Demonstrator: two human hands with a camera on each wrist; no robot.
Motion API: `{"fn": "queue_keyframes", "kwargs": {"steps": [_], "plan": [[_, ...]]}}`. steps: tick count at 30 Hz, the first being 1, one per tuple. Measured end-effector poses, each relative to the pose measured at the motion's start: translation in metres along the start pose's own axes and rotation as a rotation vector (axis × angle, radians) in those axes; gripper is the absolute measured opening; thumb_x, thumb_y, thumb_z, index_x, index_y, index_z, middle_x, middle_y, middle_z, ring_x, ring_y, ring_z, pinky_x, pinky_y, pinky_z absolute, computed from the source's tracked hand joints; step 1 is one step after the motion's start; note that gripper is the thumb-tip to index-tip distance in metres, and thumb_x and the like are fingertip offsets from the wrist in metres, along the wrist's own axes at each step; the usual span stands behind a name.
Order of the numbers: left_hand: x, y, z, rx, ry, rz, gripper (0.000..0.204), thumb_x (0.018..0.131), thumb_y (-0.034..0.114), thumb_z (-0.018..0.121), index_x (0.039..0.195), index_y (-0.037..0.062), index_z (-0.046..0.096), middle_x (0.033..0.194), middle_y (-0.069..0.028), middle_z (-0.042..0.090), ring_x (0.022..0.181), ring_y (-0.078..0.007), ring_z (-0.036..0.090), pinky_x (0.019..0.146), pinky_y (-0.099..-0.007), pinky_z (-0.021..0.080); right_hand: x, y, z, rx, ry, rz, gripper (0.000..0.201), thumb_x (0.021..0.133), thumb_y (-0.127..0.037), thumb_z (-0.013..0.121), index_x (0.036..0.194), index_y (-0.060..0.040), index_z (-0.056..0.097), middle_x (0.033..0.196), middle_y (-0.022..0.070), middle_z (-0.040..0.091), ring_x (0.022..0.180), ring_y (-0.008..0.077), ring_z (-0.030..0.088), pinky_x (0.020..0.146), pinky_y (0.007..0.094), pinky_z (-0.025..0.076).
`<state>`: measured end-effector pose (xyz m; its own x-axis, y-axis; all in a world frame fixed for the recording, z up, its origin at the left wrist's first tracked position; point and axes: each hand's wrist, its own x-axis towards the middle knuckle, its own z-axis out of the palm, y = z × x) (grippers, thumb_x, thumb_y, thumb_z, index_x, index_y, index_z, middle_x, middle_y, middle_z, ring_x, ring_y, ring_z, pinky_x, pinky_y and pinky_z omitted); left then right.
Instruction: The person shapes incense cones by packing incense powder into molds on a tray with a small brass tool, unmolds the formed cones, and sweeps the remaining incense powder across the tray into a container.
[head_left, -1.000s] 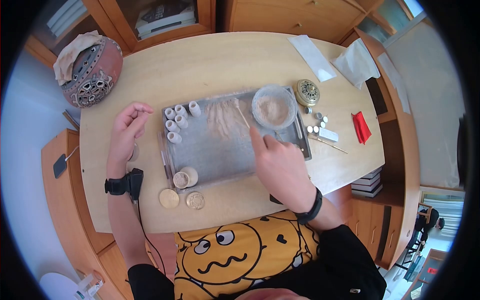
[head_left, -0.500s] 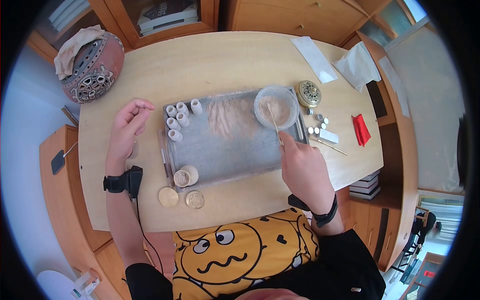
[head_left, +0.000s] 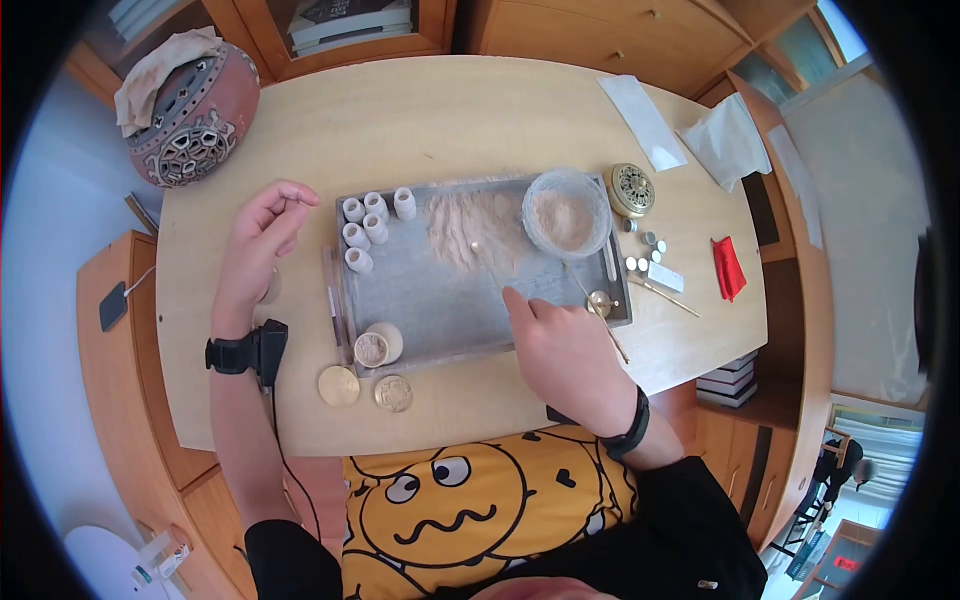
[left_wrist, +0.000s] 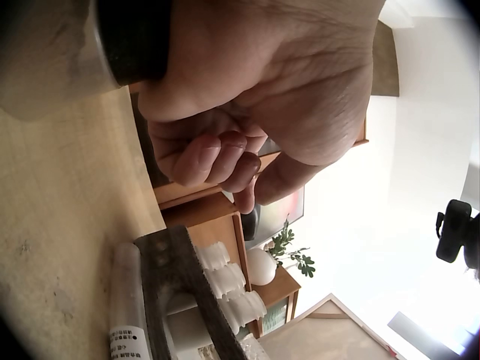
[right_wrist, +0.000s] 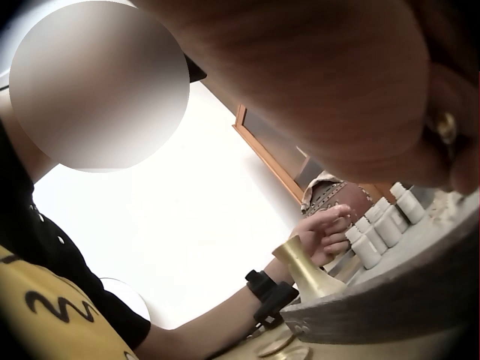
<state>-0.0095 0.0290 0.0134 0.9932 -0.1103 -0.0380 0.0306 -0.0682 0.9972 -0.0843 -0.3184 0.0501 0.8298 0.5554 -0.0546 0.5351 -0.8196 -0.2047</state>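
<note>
My right hand (head_left: 570,360) pinches a thin stick (head_left: 491,266) whose tip is at the powder (head_left: 452,225) spread on the grey tray (head_left: 430,310). In the right wrist view, that hand (right_wrist: 322,90) is close to the lens, with a small gold piece (right_wrist: 446,127) among its fingers. A glass bowl (head_left: 603,222) of powder stands at the tray's back right. Left of the tray, my left hand (head_left: 262,250) holds nothing; its fingers are loosely curled. The left wrist view shows the same hand (left_wrist: 247,105) near the white vials (left_wrist: 225,279).
Several white vials (head_left: 403,204) stand at the tray's back left, a brass vessel (head_left: 392,340) at its front left. Two brass discs (head_left: 339,386) lie before it. Brass sticks (head_left: 610,330) cross the right edge near small jars. A clay pot (head_left: 205,120) stands far left.
Half a second ago the stick's tip was in the bowl; my right hand has since moved left, bringing it to the spread powder. My left hand has kept nearly the same pose.
</note>
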Motion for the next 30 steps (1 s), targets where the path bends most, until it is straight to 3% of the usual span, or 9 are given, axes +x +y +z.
{"fn": "queue_keyframes", "kwargs": {"steps": [5, 12, 19, 30], "plan": [[0.0, 0.0, 0.0, 0.018, -0.003, 0.016, 0.013, 0.099, 0.011, 0.057, 0.107, 0.0047, 0.065, 0.076, 0.0074, 0.048, 0.061, 0.0001, 0.034, 0.053, -0.019, 0.025, 0.025, -0.002, 0.006, -0.02, 0.026, 0.005, 0.037, 0.077, 0.0, 0.063, 0.112, 0.0117, 0.058, 0.073, 0.0178, 0.067, 0.064, 0.0327, 0.071, 0.054, 0.0382, 0.057], [-0.002, -0.002, 0.001, 0.022, 0.005, -0.001, 0.012, 0.099, 0.011, 0.058, 0.106, 0.0046, 0.065, 0.077, 0.0072, 0.049, 0.06, 0.0001, 0.034, 0.052, -0.0197, 0.025, 0.049, 0.0, 0.02, -0.035, 0.093, 0.038, 0.038, 0.074, 0.001, 0.066, 0.109, 0.0133, 0.059, 0.071, 0.0181, 0.067, 0.064, 0.0327, 0.072, 0.051, 0.037, 0.057], [-0.001, -0.002, 0.001, 0.017, 0.016, 0.013, 0.012, 0.1, 0.01, 0.056, 0.107, 0.0042, 0.065, 0.076, 0.0073, 0.048, 0.059, 0.0, 0.033, 0.052, -0.0194, 0.024, 0.04, 0.0, 0.021, -0.07, 0.153, 0.005, 0.042, 0.074, 0.001, 0.064, 0.113, 0.014, 0.057, 0.072, 0.0178, 0.067, 0.062, 0.0309, 0.072, 0.05, 0.036, 0.057], [0.002, -0.003, -0.001, 0.022, 0.021, -0.001, 0.012, 0.1, 0.011, 0.057, 0.108, 0.0044, 0.064, 0.076, 0.0077, 0.046, 0.059, -0.0004, 0.032, 0.053, -0.0194, 0.025, -0.006, 0.012, -0.015, -0.083, 0.196, 0.073, 0.056, 0.073, 0.001, 0.061, 0.127, 0.0123, 0.052, 0.081, 0.015, 0.063, 0.062, 0.0277, 0.068, 0.052, 0.0359, 0.054]]}}
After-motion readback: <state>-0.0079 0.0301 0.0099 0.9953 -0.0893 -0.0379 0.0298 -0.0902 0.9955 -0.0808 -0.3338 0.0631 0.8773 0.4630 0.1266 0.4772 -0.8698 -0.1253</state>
